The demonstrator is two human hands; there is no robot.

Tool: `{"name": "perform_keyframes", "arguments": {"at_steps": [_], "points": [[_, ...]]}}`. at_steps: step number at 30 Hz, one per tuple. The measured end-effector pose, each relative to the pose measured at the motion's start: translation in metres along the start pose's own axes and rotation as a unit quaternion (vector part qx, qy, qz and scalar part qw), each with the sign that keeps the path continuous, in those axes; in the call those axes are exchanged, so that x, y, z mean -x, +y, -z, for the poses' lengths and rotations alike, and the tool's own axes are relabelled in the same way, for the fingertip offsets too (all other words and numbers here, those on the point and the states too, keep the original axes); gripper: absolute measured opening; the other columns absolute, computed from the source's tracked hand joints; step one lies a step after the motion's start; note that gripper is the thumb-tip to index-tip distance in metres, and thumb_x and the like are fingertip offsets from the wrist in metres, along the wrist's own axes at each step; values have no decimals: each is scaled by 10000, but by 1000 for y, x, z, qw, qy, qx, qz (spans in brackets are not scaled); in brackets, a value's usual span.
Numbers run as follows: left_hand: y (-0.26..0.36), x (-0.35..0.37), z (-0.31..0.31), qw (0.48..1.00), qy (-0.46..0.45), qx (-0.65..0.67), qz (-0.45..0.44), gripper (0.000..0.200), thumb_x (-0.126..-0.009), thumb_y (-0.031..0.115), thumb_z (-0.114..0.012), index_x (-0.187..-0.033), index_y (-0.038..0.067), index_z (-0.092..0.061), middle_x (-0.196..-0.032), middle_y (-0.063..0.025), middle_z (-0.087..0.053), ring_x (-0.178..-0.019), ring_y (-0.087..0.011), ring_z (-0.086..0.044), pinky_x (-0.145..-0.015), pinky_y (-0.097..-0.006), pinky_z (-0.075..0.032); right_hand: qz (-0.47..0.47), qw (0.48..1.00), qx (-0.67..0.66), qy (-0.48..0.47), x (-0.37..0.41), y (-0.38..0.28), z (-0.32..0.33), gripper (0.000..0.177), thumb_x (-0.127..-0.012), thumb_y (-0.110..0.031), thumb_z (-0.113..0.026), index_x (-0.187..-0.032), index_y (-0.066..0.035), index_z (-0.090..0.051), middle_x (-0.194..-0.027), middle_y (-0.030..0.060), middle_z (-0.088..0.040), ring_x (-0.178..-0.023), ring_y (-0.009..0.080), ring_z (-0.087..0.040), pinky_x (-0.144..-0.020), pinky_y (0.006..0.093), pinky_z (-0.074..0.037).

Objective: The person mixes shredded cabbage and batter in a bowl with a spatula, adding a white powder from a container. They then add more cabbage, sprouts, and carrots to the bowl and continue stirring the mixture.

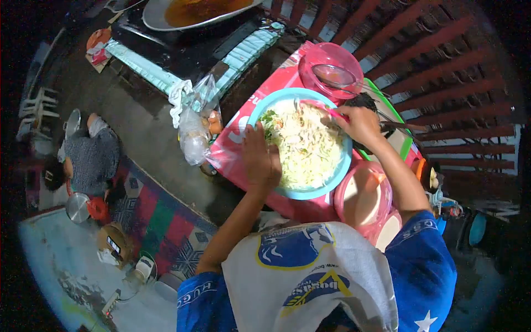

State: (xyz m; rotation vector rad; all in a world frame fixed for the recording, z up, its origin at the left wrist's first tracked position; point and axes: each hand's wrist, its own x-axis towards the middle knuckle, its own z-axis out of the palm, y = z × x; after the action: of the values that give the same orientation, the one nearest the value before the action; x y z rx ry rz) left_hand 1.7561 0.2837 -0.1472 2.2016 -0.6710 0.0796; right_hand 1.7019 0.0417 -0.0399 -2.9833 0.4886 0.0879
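A light blue basin point(338, 178) holds shredded pale green vegetable point(310, 157), with pale batter-like streaks and some darker green leaves on its left side. My left hand point(261, 157) is on the basin's left rim, fingers along the edge and thumb toward the inside. At the upper right rim my right hand point(360, 126) is closed around the handle of a pink utensil point(323, 106), whose far end lies in the shreds; its shape there is partly hidden.
Behind the basin is a pink bowl point(310, 74) with a strainer point(334, 76) across it. A green tray point(406, 146) is to the right, pink tubs point(341, 202) nearer me. A wok point(152, 16) of brown liquid sits far left, by plastic bags point(193, 138). One person point(91, 149) is at left.
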Motion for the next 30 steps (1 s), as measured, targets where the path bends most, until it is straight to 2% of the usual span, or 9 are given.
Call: {"name": "perform_keyframes", "arguments": {"at_steps": [3, 5, 9, 12, 14, 17, 24, 27, 30], "points": [[-1, 0, -4, 1000, 12, -16, -13, 612, -807, 170, -451, -1343, -47, -247, -1359, -237, -308, -1268, -432, -261, -1042, -512, -194, 52, 998, -46, -3, -51, -6, -33, 276, -759, -357, -607, -955, -175, -671, -729, 129, -641, -656, 298, -625, -591, 398, -492], [3, -2, -1, 1000, 23, 5, 2, 618, -798, 162, -453, -1342, -47, -248, -1362, -227, -310, -1268, -427, -265, -1042, -513, -194, 219, 969, -99, -65, -67, -18, -38, 277, -748, -360, -616, -956, -186, -671, -730, 111, -642, -632, 286, -620, -553, 386, -483], [8, 0, 7, 997, 33, 67, 16, 628, -783, 159, -451, -1344, -40, -250, -1366, -205, -320, -1268, -411, -277, -1043, -515, -191, 372, 926, -10, -68, -53, -34, -19, 222, -766, -278, -620, -973, -206, -653, -800, 65, -647, -596, 237, -603, -504, 345, -459], [5, 3, 1, 996, 40, 75, 6, 616, -810, 200, -447, -1346, -34, -252, -1359, -201, -331, -1266, -401, -285, -1039, -515, -194, 391, 912, 81, -87, -7, -38, 14, 207, -762, -242, -612, -963, -213, -647, -807, 54, -652, -557, 211, -595, -481, 342, -454], [3, 5, -3, 996, 40, 79, -6, 611, -821, 221, -446, -1346, -29, -258, -1355, -202, -337, -1263, -403, -289, -1037, -515, -195, 407, 910, 82, -7, 32, -30, 15, 278, -765, -150, -522, -1035, -159, -588, -625, 50, -559, -497, 204, -573, -429, 314, -446], [9, 10, 1, 998, 23, 62, -24, 609, -835, 256, -452, -1346, -19, -266, -1345, -215, -342, -1260, -402, -293, -1037, -510, -191, 365, 923, 116, 21, 84, -29, 14, 300, -743, -133, -529, -1038, -95, -570, -637, 47, -543, -489, 193, -563, -437, 312, -455], [14, 18, -12, 999, -13, 8, -29, 666, -789, 250, -510, -1355, 1, -263, -1344, -269, -312, -1286, -389, -254, -1057, -484, -165, 141, 988, -32, 53, 129, -25, 39, 208, -734, -149, -604, -941, -135, -619, -608, 87, -581, -493, 250, -574, -457, 354, -454], [16, 18, -9, 999, -41, 3, -19, 693, -771, 257, -517, -1359, -1, -255, -1360, -268, -289, -1294, -389, -240, -1059, -484, -163, 55, 993, 31, 101, 120, -18, 42, 237, -720, -146, -618, -957, -141, -630, -598, 92, -583, -502, 261, -579, -461, 366, -457], [14, 19, -7, 999, -39, 21, -29, 717, -780, 315, -519, -1362, -3, -248, -1371, -268, -269, -1301, -385, -227, -1059, -484, -161, 93, 977, 136, 136, 86, -3, 16, 195, -761, -151, -616, -953, -134, -642, -585, 68, -560, -485, 233, -559, -457, 345, -442]]}}
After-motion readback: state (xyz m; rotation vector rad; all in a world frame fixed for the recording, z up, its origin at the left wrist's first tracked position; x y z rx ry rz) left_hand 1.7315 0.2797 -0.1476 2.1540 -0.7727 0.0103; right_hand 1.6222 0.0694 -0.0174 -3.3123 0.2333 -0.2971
